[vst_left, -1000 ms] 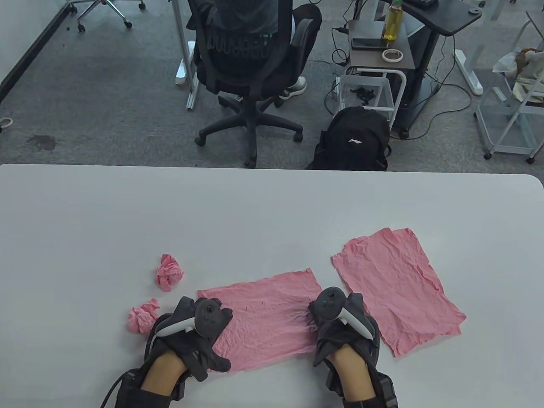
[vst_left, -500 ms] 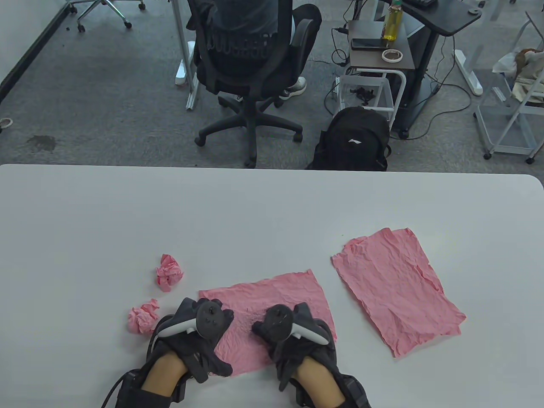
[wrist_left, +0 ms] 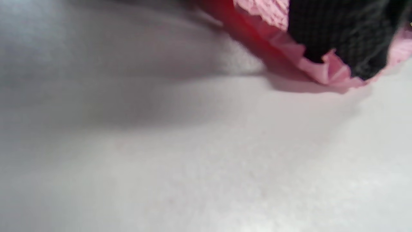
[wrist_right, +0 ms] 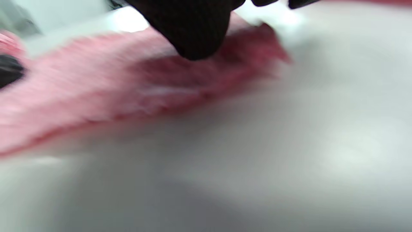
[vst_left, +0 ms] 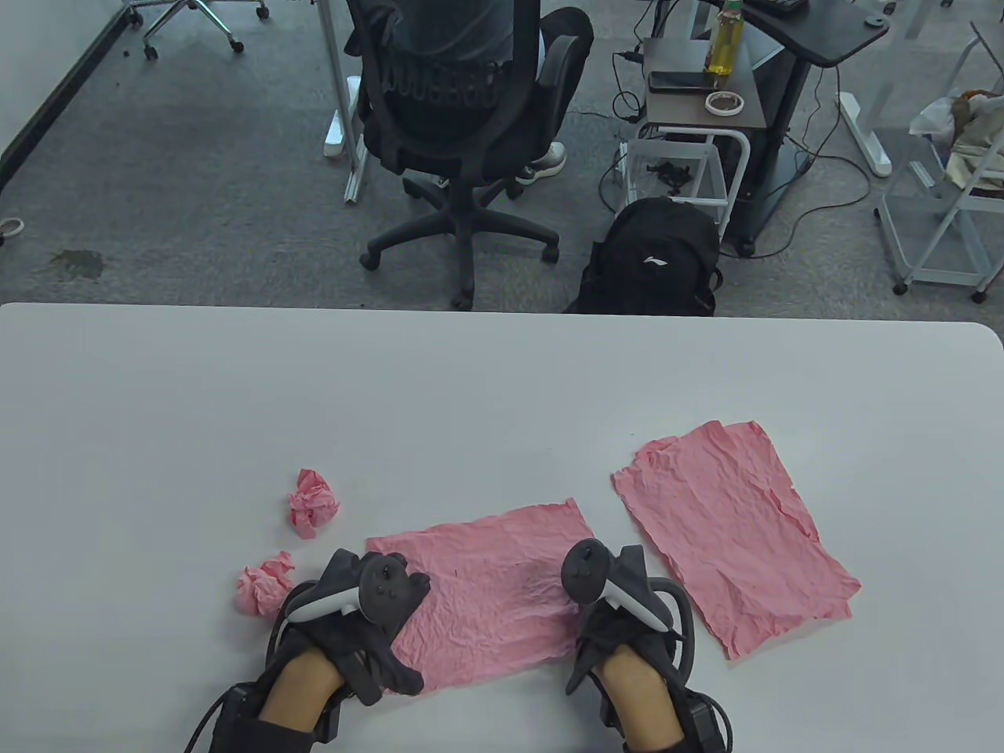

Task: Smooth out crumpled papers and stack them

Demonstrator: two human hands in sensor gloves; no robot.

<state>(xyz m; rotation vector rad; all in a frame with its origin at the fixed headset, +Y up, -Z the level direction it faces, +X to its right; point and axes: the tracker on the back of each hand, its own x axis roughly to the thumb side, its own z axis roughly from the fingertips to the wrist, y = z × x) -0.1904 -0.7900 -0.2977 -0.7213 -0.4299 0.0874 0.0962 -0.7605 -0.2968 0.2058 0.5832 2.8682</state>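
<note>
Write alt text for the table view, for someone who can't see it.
Two gloved hands, left hand and right hand, press a pink sheet flat on a white table. Two crumpled balls lie left; flattened sheets lie right.

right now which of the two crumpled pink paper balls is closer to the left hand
The crumpled pink paper ball just beside the left hand, nearer the table's front edge. The other pink ball lies farther back, clear of the hand.

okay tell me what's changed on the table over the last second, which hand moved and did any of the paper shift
The right hand swept in toward the middle of the pink sheet, then back out to its right edge, smoothing it; nothing was picked up or let go. The left hand stayed pressing the sheet's left end. The flattened stack and both crumpled balls did not move.
</note>
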